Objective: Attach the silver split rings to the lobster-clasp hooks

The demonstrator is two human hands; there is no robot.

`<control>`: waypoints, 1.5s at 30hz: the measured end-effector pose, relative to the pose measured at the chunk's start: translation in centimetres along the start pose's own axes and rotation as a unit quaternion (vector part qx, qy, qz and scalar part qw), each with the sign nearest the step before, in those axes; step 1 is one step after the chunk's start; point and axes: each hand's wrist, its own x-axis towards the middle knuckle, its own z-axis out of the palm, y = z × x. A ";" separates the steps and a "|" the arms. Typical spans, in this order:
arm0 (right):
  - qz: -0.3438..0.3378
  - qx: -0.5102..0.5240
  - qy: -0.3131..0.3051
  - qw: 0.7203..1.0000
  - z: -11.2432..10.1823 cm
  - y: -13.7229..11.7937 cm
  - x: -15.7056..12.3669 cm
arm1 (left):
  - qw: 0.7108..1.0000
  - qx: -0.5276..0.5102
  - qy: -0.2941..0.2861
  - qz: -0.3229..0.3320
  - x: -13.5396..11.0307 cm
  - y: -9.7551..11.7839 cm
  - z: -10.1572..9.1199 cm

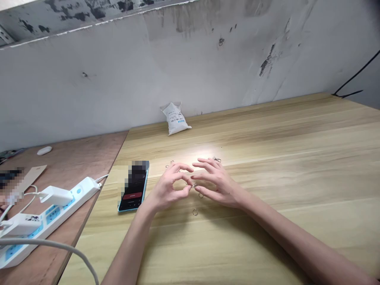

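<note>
My left hand point(172, 186) is closed in a pinch, thumb and forefinger meeting at a small metal piece point(194, 185); its exact kind is too small to make out. From the other side, my right hand point(218, 182) reaches close to that piece, thumb and fingers apart. Just under the right thumb shows a thin metal ring point(201, 195). Another metal ring point(195, 212) lies on the wooden tabletop point(282, 170) nearer to me. Behind the right fingers are some small metal clasps point(217, 159). More little rings point(172, 161) peek out beyond the left hand, partly hidden.
A phone point(135, 186) lies left of my left hand. Against the wall stands a white plastic packet point(175, 118). On the brown board at left are a power strip point(86, 190) with plugged-in chargers, a grey cable point(59, 244) and a white oval object point(44, 150).
</note>
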 end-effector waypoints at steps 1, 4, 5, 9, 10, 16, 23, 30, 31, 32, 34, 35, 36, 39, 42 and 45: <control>-0.001 0.011 -0.013 1.000 -0.1 -0.3 0.0 | 1.000 -0.008 -0.001 0.005 0.0 0.3 0.1; 0.004 0.056 -0.043 0.997 -0.4 -0.6 0.0 | 1.000 -0.019 -0.001 0.008 0.1 0.7 0.4; 0.004 0.071 -0.048 0.996 -0.5 -0.6 -0.1 | 1.000 -0.018 -0.001 0.006 0.1 0.7 0.4; 0.018 0.107 -0.058 0.992 -0.8 -0.2 -0.2 | 1.000 -0.005 0.000 0.007 0.1 0.6 0.5; 0.023 0.114 -0.057 0.992 -0.7 -0.1 -0.2 | 1.000 -0.001 -0.001 0.007 0.1 0.6 0.5; 0.042 0.128 -0.012 0.991 -0.1 0.2 -0.2 | 0.997 0.070 0.010 0.008 0.1 0.2 0.8; -0.023 -0.017 0.058 0.998 0.1 -0.3 -0.2 | 0.986 0.154 0.062 -0.028 0.2 -0.7 1.3; 0.032 -0.048 0.080 0.995 0.4 -0.2 -0.1 | 0.988 0.125 0.090 -0.015 0.3 -0.3 1.3; 0.034 -0.040 0.069 0.996 0.6 -0.1 -0.1 | 0.989 0.121 0.090 -0.006 0.3 -0.1 1.4; 0.031 -0.030 0.055 0.998 0.8 0.0 -0.1 | 0.989 0.119 0.090 0.002 0.3 0.0 1.5; 0.017 -0.008 0.034 0.999 1.1 0.2 -0.2 | 0.988 0.123 0.091 0.013 0.3 0.2 1.5; 0.012 -0.001 0.031 0.999 1.1 0.4 -0.3 | 0.987 0.127 0.094 0.016 0.3 0.2 1.5; 0.008 0.000 0.032 0.999 1.1 0.5 -0.3 | 0.986 0.132 0.097 0.018 0.3 0.2 1.4; -0.001 -0.035 0.051 0.998 0.6 1.1 -0.2 | 0.984 0.144 0.108 0.015 0.3 0.0 1.2; -0.013 -0.105 0.084 0.991 -0.1 1.4 0.0 | 0.987 0.131 0.092 -0.013 0.3 -0.4 1.4; -0.045 -0.165 0.099 0.980 -0.3 0.9 0.1 | 0.994 0.085 0.036 -0.051 0.1 -0.8 1.9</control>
